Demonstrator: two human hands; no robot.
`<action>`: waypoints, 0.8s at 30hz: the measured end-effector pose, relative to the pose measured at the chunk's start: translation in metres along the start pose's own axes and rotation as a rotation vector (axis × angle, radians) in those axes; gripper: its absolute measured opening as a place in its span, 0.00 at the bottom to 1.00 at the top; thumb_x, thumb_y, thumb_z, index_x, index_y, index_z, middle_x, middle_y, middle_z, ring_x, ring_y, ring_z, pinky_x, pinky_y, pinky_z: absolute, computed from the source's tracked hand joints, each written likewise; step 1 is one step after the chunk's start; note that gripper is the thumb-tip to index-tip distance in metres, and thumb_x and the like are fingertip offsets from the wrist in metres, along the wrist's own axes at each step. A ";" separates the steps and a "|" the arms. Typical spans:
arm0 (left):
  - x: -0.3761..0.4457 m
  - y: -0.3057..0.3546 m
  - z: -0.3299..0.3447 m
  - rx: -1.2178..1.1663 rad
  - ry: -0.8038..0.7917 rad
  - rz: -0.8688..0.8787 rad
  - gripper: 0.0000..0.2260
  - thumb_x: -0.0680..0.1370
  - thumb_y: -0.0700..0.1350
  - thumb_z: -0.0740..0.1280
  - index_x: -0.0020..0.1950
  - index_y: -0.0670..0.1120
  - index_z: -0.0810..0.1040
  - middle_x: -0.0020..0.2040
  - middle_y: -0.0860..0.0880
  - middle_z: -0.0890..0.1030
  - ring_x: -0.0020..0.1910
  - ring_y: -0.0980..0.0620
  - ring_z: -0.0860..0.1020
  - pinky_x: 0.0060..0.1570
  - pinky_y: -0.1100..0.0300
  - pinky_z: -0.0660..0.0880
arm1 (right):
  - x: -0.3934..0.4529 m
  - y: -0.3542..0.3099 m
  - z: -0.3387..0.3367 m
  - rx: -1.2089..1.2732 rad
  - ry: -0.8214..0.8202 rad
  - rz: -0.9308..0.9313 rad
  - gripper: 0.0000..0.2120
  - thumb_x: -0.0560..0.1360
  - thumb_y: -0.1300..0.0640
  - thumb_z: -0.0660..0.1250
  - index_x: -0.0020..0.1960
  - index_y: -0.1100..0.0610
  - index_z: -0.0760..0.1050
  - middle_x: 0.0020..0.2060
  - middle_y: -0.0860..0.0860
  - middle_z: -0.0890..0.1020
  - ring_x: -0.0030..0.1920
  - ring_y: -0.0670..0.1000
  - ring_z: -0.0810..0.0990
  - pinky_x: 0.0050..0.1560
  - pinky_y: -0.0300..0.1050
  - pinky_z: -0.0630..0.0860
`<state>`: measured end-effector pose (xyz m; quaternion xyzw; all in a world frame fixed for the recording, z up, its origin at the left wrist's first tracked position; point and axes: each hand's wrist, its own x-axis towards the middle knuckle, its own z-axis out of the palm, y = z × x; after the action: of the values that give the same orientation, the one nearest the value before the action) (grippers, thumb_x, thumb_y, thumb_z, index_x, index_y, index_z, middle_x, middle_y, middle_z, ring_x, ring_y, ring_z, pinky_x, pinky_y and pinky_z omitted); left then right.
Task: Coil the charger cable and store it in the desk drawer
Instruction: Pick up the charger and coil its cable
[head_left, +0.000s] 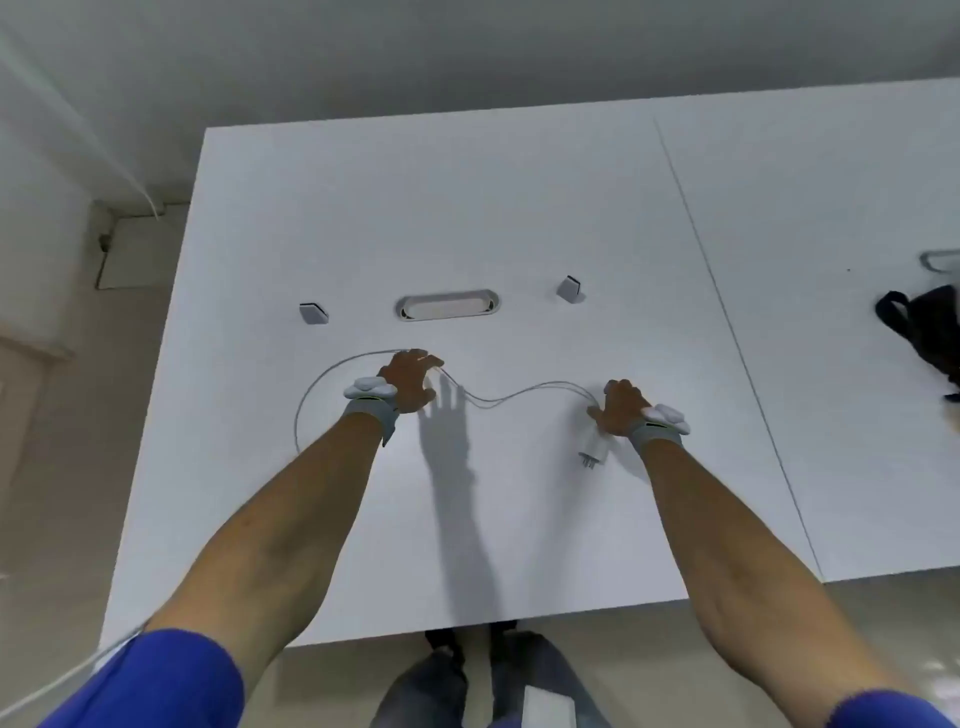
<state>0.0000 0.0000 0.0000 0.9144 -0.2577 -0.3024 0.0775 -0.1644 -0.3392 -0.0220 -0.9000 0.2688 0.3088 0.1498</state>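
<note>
A thin white charger cable (511, 396) lies on the white desk (467, 208). It runs doubled in a wavy line between my two hands, and a wide loop of it curves out to the left. My left hand (411, 382) pinches the cable at the top of that loop. My right hand (621, 408) grips the doubled cable at its right end. The white plug adapter (596, 451) lies just below my right hand, prongs toward me. No drawer is in view.
An oval cable grommet (448, 305) sits in the desk beyond my hands, with a small grey bracket (312, 313) to its left and another grey bracket (570, 288) to its right. A black bag (922, 332) lies on the adjoining desk at right. The desk's near edge is above my feet.
</note>
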 end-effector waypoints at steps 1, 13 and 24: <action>0.002 0.000 0.007 0.017 -0.019 0.002 0.27 0.78 0.49 0.67 0.77 0.53 0.67 0.79 0.46 0.62 0.79 0.42 0.57 0.72 0.42 0.65 | 0.003 0.000 0.009 0.001 -0.008 0.029 0.29 0.81 0.45 0.65 0.74 0.63 0.65 0.70 0.62 0.69 0.71 0.63 0.70 0.68 0.57 0.72; 0.012 -0.007 0.030 0.045 0.171 0.044 0.20 0.75 0.42 0.66 0.67 0.52 0.75 0.74 0.43 0.66 0.71 0.40 0.66 0.58 0.46 0.74 | 0.010 -0.006 0.067 0.269 -0.001 0.280 0.37 0.74 0.45 0.74 0.72 0.64 0.62 0.69 0.63 0.70 0.69 0.64 0.73 0.64 0.56 0.73; 0.002 -0.026 0.015 0.043 0.148 0.056 0.06 0.77 0.44 0.68 0.50 0.46 0.84 0.58 0.44 0.78 0.60 0.41 0.74 0.57 0.47 0.74 | -0.028 -0.017 0.038 0.870 -0.114 0.169 0.06 0.73 0.60 0.71 0.47 0.61 0.77 0.39 0.57 0.87 0.35 0.56 0.85 0.34 0.45 0.81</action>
<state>0.0032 0.0213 -0.0210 0.9281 -0.2833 -0.2261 0.0852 -0.1915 -0.2976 -0.0315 -0.7096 0.4376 0.2272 0.5033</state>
